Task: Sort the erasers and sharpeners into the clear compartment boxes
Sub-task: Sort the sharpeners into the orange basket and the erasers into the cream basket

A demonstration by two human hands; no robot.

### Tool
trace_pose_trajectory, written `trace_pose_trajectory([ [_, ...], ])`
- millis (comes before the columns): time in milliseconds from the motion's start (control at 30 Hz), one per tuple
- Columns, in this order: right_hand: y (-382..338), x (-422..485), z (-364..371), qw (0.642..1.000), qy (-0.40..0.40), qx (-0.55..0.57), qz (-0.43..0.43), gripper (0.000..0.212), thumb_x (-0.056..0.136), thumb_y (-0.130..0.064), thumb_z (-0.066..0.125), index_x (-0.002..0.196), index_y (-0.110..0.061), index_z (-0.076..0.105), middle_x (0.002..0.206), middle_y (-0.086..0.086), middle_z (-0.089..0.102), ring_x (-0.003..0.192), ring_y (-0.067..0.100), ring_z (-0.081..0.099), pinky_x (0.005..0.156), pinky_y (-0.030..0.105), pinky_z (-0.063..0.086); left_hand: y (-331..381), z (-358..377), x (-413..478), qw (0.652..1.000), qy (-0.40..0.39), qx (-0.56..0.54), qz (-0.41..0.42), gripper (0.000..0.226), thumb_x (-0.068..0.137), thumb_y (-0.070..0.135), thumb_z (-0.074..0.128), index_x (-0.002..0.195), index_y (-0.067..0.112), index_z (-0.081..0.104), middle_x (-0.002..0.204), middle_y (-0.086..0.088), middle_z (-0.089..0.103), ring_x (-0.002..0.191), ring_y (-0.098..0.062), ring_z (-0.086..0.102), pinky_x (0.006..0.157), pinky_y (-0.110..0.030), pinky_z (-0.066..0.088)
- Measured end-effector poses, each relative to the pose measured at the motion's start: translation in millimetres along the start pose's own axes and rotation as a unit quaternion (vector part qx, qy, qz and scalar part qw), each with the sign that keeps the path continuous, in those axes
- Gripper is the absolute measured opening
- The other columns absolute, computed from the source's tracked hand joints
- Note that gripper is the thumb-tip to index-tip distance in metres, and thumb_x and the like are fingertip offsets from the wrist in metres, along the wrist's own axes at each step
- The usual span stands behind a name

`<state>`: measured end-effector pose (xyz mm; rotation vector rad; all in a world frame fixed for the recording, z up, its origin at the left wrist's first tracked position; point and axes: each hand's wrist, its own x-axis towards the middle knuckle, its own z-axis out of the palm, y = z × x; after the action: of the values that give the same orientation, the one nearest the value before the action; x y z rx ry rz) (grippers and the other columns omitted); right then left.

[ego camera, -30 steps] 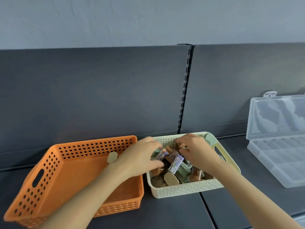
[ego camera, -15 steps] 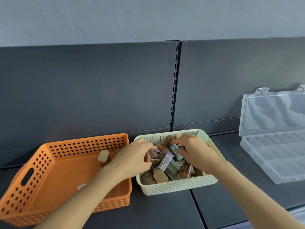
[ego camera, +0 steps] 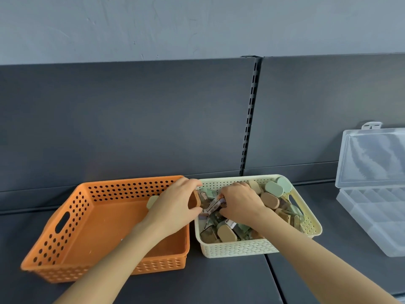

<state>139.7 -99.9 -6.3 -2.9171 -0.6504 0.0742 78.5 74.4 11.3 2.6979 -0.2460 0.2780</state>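
The small oval erasers and sharpeners [ego camera: 271,200], tan, brown and pale green, some film-wrapped, are heaped in the one cream woven-pattern plastic basket [ego camera: 236,249] on the dark grey shelf [ego camera: 219,281]. Well over a dozen are seen, too tangled for an exact count, and they are judged light, stiff, slippery in wrap and best pinched across the narrow sides. One brown piece [ego camera: 198,199] is gripped by the curled fingers [ego camera: 188,184] of the left hand [ego camera: 175,207]; the right hand [ego camera: 241,205] is dug into the heap, and whether anything is held cannot be told. One orange perforated plastic basket [ego camera: 98,227] with one pale green piece [ego camera: 152,201] and one clear open-lidded compartment box [ego camera: 372,220] are counted.
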Motion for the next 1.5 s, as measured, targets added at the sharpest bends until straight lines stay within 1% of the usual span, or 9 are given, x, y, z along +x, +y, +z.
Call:
trace_pose_trajectory([
  [167, -6, -3, -7, 0.996, 0.076, 0.054, -0.007, 0.012, 0.088, -0.016, 0.044, 0.077, -0.015, 0.049, 0.074, 0.001, 0.047, 0.072, 0.027, 0.052, 0.053, 0.026, 0.032, -16, -10, -8, 1.0, 0.01, -0.013, -0.015, 0.059, 0.082, 0.029, 0.07, 0.135, 0.03, 0.043, 0.136, 0.014, 0.044, 0.121, -0.006, 0.045, 0.1, -0.03, 0.043],
  [333, -24, -1, -28, 0.954, 0.125, 0.269, -0.029, 0.033, 0.096, -0.003, 0.036, 0.109, -0.013, 0.065, 0.08, -0.003, 0.059, 0.08, 0.013, 0.051, 0.065, 0.012, 0.038, -34, -24, -14, 0.999, 0.036, -0.014, -0.022, 0.059, 0.082, 0.027, 0.071, 0.135, 0.031, 0.044, 0.13, 0.015, 0.046, 0.115, -0.003, 0.048, 0.09, -0.017, 0.041],
  [533, -57, -4, -31, 0.76, -0.033, 0.648, 0.045, 0.026, 0.09, -0.013, 0.061, 0.115, -0.02, 0.062, 0.101, 0.005, 0.066, 0.095, 0.021, 0.067, 0.078, 0.037, 0.059, -53, -43, -25, 0.998, 0.047, -0.008, -0.042, 0.056, 0.083, 0.022, 0.07, 0.134, 0.028, 0.047, 0.134, 0.011, 0.048, 0.118, -0.007, 0.049, 0.094, -0.019, 0.042],
  [600, -68, -1, -27, 0.74, -0.049, 0.67, 0.029, 0.039, 0.081, -0.008, 0.071, 0.117, -0.02, 0.061, 0.11, 0.01, 0.063, 0.097, 0.024, 0.068, 0.079, 0.039, 0.058, -62, -48, -30, 0.998, 0.039, 0.001, -0.047, 0.055, 0.084, 0.023, 0.07, 0.133, 0.028, 0.048, 0.134, 0.012, 0.047, 0.119, -0.006, 0.048, 0.096, -0.02, 0.042],
  [667, -81, 4, -22, 0.778, -0.034, 0.627, 0.01, 0.043, 0.079, -0.005, 0.073, 0.117, -0.021, 0.06, 0.11, 0.007, 0.062, 0.095, 0.022, 0.068, 0.077, 0.034, 0.059, -73, -53, -34, 0.998, 0.028, 0.006, -0.056, 0.054, 0.084, 0.023, 0.069, 0.133, 0.028, 0.048, 0.135, 0.013, 0.047, 0.119, -0.005, 0.047, 0.097, -0.02, 0.041],
  [800, -110, 15, -7, 0.928, 0.034, 0.365, -0.063, 0.044, 0.079, -0.024, 0.071, 0.119, -0.026, 0.055, 0.102, -0.01, 0.06, 0.089, 0.009, 0.059, 0.066, 0.008, 0.045, -99, -57, -40, 0.996, -0.01, 0.046, -0.08, 0.058, 0.086, 0.023, 0.067, 0.138, 0.029, 0.044, 0.142, 0.012, 0.042, 0.127, -0.008, 0.043, 0.101, -0.023, 0.038],
  [867, -123, 19, 4, 0.955, 0.026, 0.278, -0.097, 0.042, 0.079, -0.025, 0.068, 0.119, -0.022, 0.054, 0.103, -0.008, 0.057, 0.09, 0.009, 0.054, 0.068, 0.013, 0.042, -111, -55, -42, 0.993, -0.038, 0.065, -0.093, 0.059, 0.086, 0.022, 0.066, 0.14, 0.028, 0.042, 0.144, 0.011, 0.04, 0.13, -0.009, 0.042, 0.102, -0.023, 0.038],
  [1267, -149, 27, 52, 0.983, -0.07, 0.024, -0.169, 0.025, 0.083, -0.008, 0.06, 0.106, -0.005, 0.053, 0.108, 0.015, 0.054, 0.1, 0.033, 0.051, 0.087, 0.043, 0.05, -136, -33, -41, 0.978, -0.152, 0.101, -0.102, 0.066, 0.084, 0.021, 0.068, 0.142, 0.031, 0.038, 0.143, 0.009, 0.04, 0.123, -0.011, 0.046, 0.094, -0.023, 0.045],
  [1500, -120, 11, 13, 0.981, 0.016, 0.084, -0.175, 0.027, 0.082, -0.02, 0.062, 0.107, -0.015, 0.054, 0.106, 0.01, 0.053, 0.099, 0.029, 0.05, 0.081, 0.042, 0.049, -105, -45, -29, 0.991, -0.074, 0.108, -0.036, 0.06, 0.089, 0.031, 0.062, 0.143, 0.03, 0.035, 0.145, 0.013, 0.035, 0.129, -0.007, 0.039, 0.101, -0.024, 0.04],
])
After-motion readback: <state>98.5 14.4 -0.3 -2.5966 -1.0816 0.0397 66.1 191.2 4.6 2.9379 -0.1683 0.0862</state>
